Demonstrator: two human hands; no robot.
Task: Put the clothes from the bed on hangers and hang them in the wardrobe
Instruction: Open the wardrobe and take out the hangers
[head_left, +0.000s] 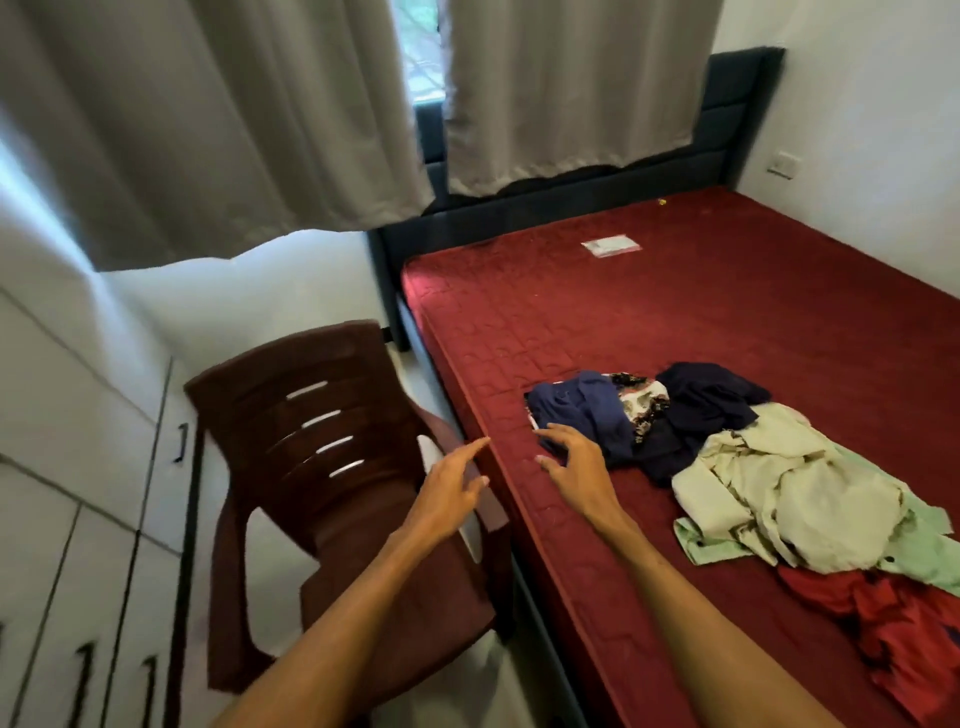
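Both bare forearms stretched forward. Left hand (451, 486) open, fingers straight, index leading. Right hand (571, 460) just beside it, fingers spread and loosely bent, holding nothing.

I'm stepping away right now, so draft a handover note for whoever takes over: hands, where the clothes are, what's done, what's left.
Left hand: open, empty, over the gap between the chair and the bed.
Right hand: open, fingers spread, at the near edge of the blue garment; nothing gripped.
Clothes: one pile on the bed, blue garment nearest the hands.
Wardrobe: at the left, doors shut. No hanger in view.
Done: nothing that shows.
Left: put every piece on a hanger and hang it up.
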